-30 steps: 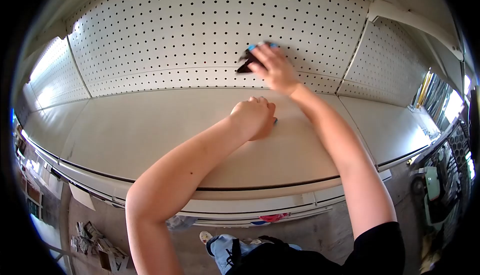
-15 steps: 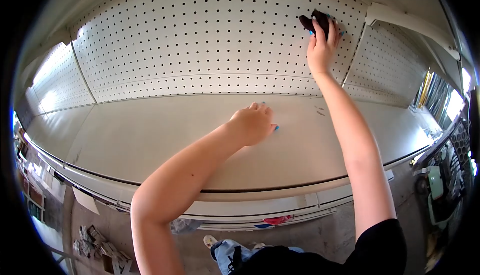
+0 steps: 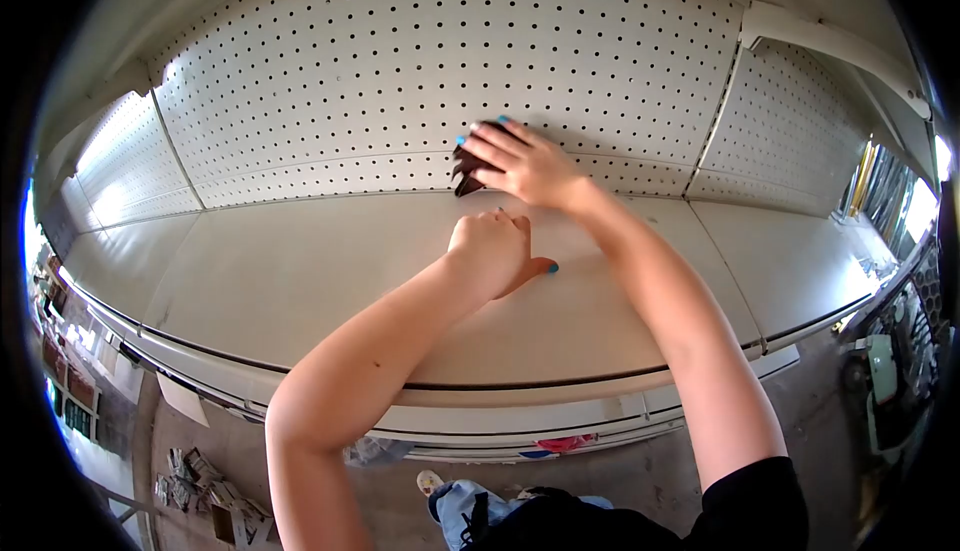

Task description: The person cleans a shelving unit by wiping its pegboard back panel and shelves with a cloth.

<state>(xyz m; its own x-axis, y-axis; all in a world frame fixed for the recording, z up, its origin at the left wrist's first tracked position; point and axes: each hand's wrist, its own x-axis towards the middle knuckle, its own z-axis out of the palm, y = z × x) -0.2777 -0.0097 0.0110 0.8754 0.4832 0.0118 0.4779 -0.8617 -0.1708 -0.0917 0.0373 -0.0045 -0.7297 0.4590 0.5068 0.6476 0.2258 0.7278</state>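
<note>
Low on the perforated back panel (image 3: 400, 91), my right hand (image 3: 535, 166) presses a dark brown cloth (image 3: 470, 166) against the surface. Its fingers spread over the cloth and partly cover it. My left hand (image 3: 490, 251) leans on the white shelf (image 3: 300, 261), just in front of and below the right one. Its thumb sticks out to the side, and the other fingers are mostly hidden behind the back of the hand. I see nothing held in it.
A bracket (image 3: 830, 46) juts out at the upper right. The shelf's front edge (image 3: 540, 391) runs below my forearms. On the floor at lower left lies a pile of scraps (image 3: 205, 481). Long, shiny strips (image 3: 865, 181) stand at the far right.
My right hand has moved the cloth down and left, from the panel's upper right to its lower middle. The left hand stays on the shelf, its thumb now further out.
</note>
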